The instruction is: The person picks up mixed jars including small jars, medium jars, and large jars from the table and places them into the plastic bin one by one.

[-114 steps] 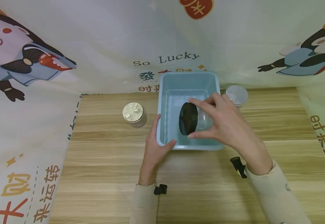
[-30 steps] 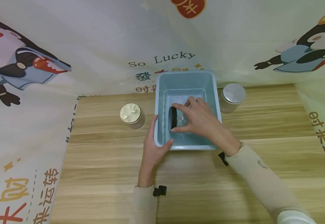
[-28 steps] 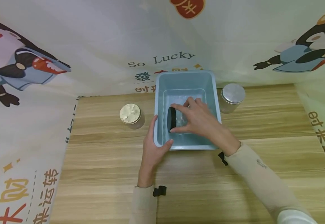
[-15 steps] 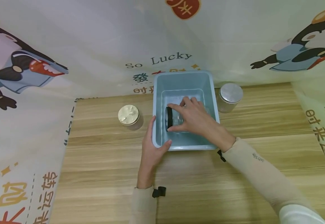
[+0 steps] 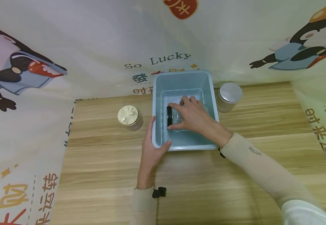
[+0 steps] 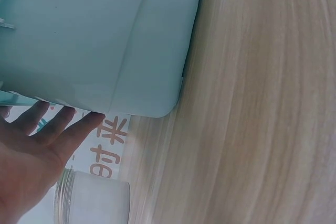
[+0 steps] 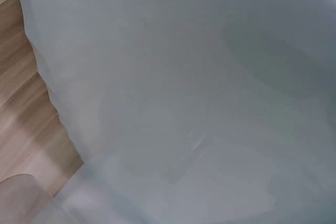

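A clear jar (image 5: 176, 117) with a black lid (image 5: 169, 117) lies on its side inside a light blue plastic bin (image 5: 157, 93), its lid facing left. My right hand (image 5: 193, 116) holds this jar from above, thumb and forefinger at either side of the lid; the hand covers the jar's base. At the bin's near left corner my left hand (image 5: 152, 149) grips the rim, thumb over the front edge and fingers along the outer left wall. In the left wrist view the fingers (image 6: 73, 132) press against that wall. Only pale bin wall (image 7: 173, 87) fills most of the right wrist view.
Left of the bin stands a jar with a cream-gold lid (image 5: 128, 115). A jar with a silver lid (image 5: 230, 92) stands close to the bin's right side. Printed cloth (image 5: 101, 47) hangs behind and beside the wooden table (image 5: 191, 187).
Since the earliest frame, my right hand has lowered the black-lidded jar into the bin and moved left. Over the last second the jar shifts only slightly. My left hand keeps its grip.
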A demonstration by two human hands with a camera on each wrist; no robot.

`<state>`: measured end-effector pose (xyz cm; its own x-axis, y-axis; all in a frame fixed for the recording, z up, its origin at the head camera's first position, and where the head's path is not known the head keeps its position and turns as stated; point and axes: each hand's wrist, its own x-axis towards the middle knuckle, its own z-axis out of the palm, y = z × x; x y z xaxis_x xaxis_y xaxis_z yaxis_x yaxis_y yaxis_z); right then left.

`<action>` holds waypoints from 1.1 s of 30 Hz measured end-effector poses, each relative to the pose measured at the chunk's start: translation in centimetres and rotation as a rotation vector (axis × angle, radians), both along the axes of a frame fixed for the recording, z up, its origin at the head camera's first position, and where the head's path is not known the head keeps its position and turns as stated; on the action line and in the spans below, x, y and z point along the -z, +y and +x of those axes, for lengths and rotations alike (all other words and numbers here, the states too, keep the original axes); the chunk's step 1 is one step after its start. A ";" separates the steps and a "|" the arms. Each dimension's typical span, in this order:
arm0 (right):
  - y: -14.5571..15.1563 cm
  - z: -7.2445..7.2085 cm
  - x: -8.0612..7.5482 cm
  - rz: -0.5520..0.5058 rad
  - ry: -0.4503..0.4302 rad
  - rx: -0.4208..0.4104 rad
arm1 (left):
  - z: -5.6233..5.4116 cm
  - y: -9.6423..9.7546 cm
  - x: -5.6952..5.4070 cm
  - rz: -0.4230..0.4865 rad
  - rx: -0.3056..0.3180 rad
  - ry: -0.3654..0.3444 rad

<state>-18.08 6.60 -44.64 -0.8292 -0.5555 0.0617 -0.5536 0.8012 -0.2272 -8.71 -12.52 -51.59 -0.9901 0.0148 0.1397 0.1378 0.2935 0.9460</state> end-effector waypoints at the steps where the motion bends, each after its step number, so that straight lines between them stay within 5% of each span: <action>1: 0.0 -0.1 0.1 0.000 0.000 0.003 | 0.0 0.0 0.0 -0.001 -0.002 -0.001; 33: -0.5 -0.3 1.5 0.042 -0.155 0.023 | 0.1 0.0 0.0 0.024 -0.006 -0.019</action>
